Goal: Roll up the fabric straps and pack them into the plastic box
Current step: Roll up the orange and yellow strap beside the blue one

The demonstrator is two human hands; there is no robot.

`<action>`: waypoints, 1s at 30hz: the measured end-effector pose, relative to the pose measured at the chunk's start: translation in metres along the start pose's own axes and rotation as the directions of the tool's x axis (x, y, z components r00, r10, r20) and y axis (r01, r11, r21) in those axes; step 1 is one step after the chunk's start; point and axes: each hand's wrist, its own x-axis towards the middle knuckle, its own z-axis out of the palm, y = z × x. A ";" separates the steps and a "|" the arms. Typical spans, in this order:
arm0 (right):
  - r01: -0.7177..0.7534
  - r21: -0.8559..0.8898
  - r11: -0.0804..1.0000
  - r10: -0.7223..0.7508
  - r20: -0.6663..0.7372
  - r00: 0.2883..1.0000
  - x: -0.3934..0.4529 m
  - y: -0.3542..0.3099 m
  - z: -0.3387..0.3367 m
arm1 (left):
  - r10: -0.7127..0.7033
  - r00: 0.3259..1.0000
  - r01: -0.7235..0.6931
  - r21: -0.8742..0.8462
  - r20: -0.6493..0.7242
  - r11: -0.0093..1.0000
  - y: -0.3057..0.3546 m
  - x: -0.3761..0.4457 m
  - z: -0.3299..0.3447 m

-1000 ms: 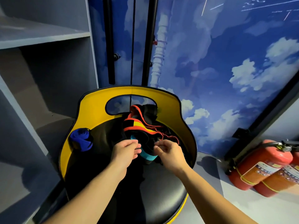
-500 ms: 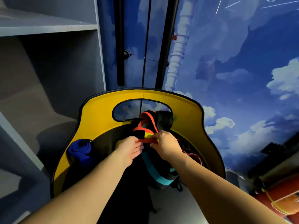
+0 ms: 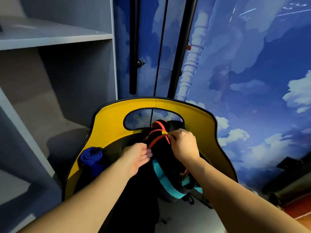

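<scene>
Both hands work an orange-edged strap above a pile of straps on a yellow-backed chair.
Right hand pinches the strap near its yellow patch; left hand grips its lower end with fingers curled. A teal-trimmed strap hangs off the seat edge, and a rolled blue strap sits at the seat's left side, beside grey shelves.

The hands' fingertips are hidden in the strap pile; the lower-right corner is blurred.
</scene>
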 end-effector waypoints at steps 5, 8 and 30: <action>-0.020 0.079 0.997 0.032 -0.157 0.987 0.009 -0.012 -0.050 | 0.012 0.998 -0.009 -0.049 0.063 0.999 0.013 -0.021 0.005; 0.002 0.100 0.995 0.022 -0.233 0.972 0.013 -0.021 -0.075 | -0.028 0.994 0.034 -0.058 0.101 0.998 0.016 -0.039 0.011; -0.160 0.758 0.632 0.314 -0.061 0.948 0.033 -0.035 -0.162 | 0.381 0.912 -0.410 0.401 0.152 0.819 0.023 -0.062 0.027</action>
